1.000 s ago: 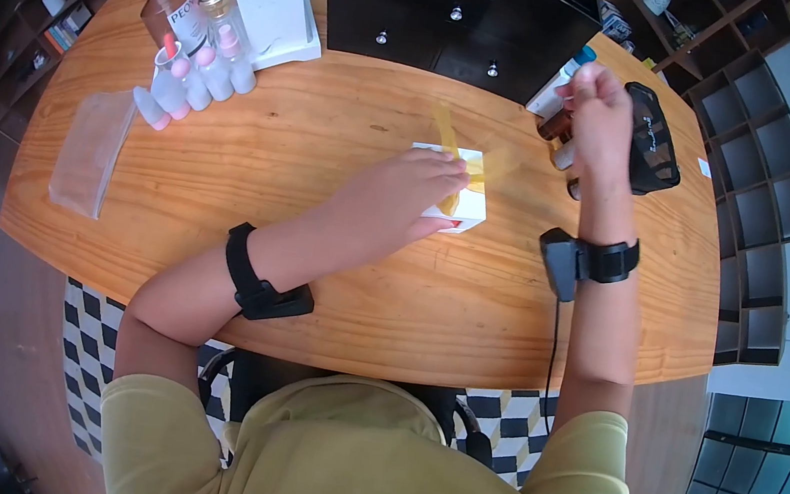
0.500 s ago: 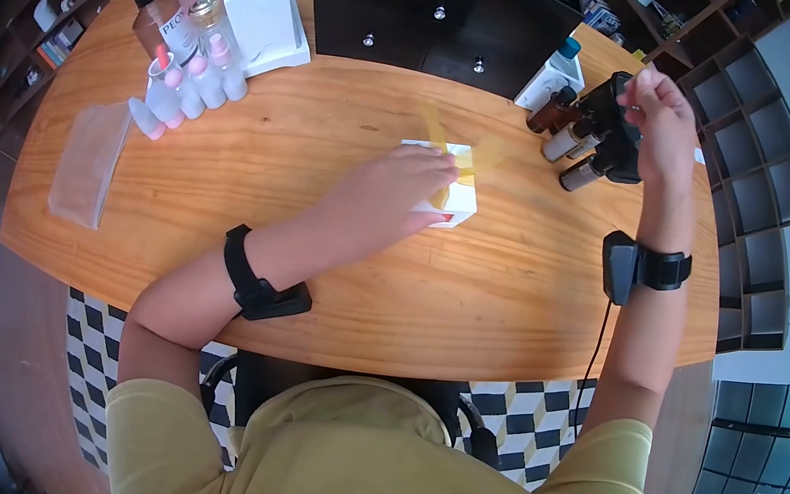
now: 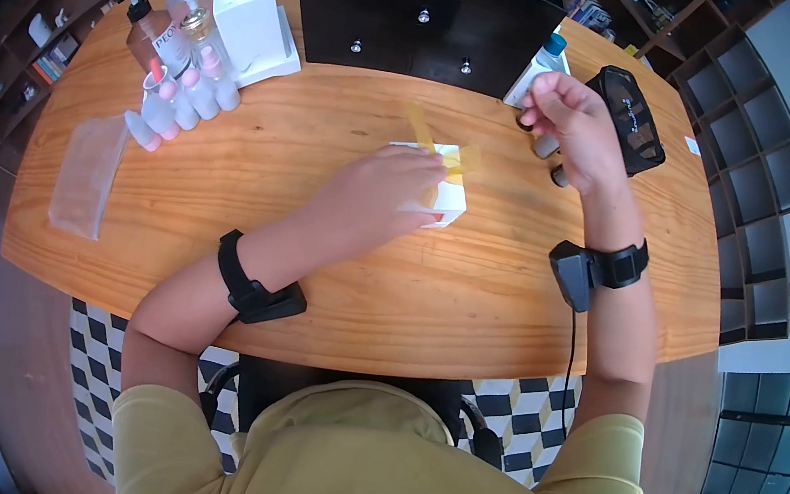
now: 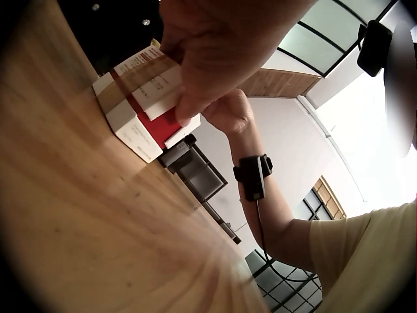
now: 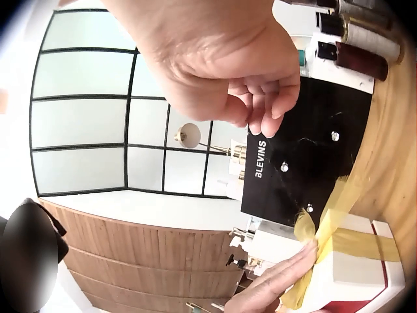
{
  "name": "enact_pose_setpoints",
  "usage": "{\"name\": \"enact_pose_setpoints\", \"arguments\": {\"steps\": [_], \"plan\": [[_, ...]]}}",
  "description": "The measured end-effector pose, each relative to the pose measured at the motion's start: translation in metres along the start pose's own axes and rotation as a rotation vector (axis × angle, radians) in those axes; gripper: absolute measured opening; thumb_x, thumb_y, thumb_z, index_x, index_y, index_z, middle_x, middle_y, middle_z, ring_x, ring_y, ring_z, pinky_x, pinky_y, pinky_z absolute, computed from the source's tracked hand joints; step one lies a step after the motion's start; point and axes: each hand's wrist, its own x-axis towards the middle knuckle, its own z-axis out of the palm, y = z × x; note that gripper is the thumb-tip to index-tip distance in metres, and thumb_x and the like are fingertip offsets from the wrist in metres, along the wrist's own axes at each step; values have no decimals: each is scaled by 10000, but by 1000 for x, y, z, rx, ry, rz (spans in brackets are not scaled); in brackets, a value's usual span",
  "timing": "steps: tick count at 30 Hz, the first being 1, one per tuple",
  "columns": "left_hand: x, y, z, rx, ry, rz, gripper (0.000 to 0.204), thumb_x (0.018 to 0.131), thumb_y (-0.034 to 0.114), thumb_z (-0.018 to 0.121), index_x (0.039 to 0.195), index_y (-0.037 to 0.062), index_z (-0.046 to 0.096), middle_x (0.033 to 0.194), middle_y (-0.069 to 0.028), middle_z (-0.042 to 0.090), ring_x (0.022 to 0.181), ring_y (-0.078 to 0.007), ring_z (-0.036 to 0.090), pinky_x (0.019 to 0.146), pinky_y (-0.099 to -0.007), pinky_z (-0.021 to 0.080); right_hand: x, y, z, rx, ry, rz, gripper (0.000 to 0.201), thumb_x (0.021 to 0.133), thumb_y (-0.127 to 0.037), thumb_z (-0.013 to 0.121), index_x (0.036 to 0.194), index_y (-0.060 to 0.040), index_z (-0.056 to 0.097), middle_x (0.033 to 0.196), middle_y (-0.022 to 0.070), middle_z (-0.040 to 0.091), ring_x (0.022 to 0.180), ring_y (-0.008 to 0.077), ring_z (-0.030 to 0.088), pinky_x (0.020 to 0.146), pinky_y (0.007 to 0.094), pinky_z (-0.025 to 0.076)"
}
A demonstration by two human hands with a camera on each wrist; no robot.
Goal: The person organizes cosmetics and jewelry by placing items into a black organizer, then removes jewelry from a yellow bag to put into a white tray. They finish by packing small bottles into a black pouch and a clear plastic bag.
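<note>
A small white box (image 3: 453,199) with red parts stands mid-table, wrapped in yellow ribbon (image 3: 463,162). My left hand (image 3: 373,188) holds it, fingers over the top and ribbon. In the left wrist view the thumb rests against the red side of the box (image 4: 144,127). Loose ribbon ends stick up by the left fingertips in the right wrist view. My right hand (image 3: 578,126) is raised at the right, fingers curled with the thumb close to them. Fine loose strands show near it in the right wrist view, and no larger thing appears between its fingers (image 5: 260,120).
A black drawer unit (image 3: 425,34) stands at the back. Small bottles (image 3: 544,147), partly hidden by the right hand, and a black mesh pouch (image 3: 630,118) are at the right. Pink-and-white bottles (image 3: 199,95), a white dispenser (image 3: 245,21) and a clear pouch (image 3: 87,175) sit at the left.
My right hand moved out to the right, then came back left in front of the small bottles. The left hand stays on the box. The ribbon's right end now reaches less far out.
</note>
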Motion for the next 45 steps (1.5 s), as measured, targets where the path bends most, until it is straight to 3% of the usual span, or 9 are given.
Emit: {"name": "enact_pose_setpoints", "arguments": {"steps": [10,13,16,25,28,31,34,37,45], "plan": [[52,10,-28,-119,119,-373,441,760,342,772,1078,62,650,961,-74,640,878,-170,601,716,-281,487,6,-2,37,-31,-81,-68,89,913,-125,607,913,-36,616,799,-19,605,700,62,520,665,215,430],[80,4,-29,-165,-72,-413,379,807,316,735,1060,45,655,943,-54,644,880,-111,580,676,-254,480,9,3,44,-56,-66,-116,69,904,-97,611,925,-31,620,803,-19,601,725,61,519,679,216,436],[89,-15,-20,-563,-180,-528,339,854,302,688,1030,13,661,956,-54,653,899,-115,582,728,-244,469,10,5,44,-30,-56,-137,103,921,-126,595,959,-38,631,854,-6,621,787,68,542,724,219,439],[94,-18,-17,-1513,393,-638,183,972,192,511,1004,18,559,927,-41,635,815,-85,553,737,-226,453,7,30,64,499,-145,36,454,979,-409,478,1153,-4,589,968,86,659,942,166,628,916,294,443],[82,-73,-12,-1952,59,-277,145,981,186,488,960,44,511,817,-12,586,712,-92,520,652,-239,429,0,30,66,406,-309,6,434,981,-407,479,1092,-16,632,872,56,655,857,144,614,859,287,452],[82,-79,-31,-1711,-114,-234,218,1000,246,459,961,51,551,696,20,512,615,-98,456,625,-262,403,-2,40,62,304,-350,38,378,981,-371,499,997,-35,671,808,22,638,773,110,571,767,254,446],[83,-29,-34,-271,87,-288,296,968,274,503,801,45,589,624,-1,489,567,-103,446,558,-281,375,-8,33,63,159,-332,68,298,976,-304,532,922,-49,677,770,-13,600,733,82,523,738,227,419],[77,-41,-26,319,108,70,390,922,297,555,641,27,561,569,-26,463,544,-97,445,501,-288,344,-10,39,70,237,-278,8,237,967,-242,555,883,-48,663,738,-28,575,722,69,508,732,205,410],[77,-54,-16,-127,-29,-593,457,862,344,618,577,11,491,502,-81,448,466,-218,351,471,-332,332,-6,58,85,407,-88,-286,218,975,-201,533,884,-27,628,903,33,612,796,77,513,769,225,413]]}}
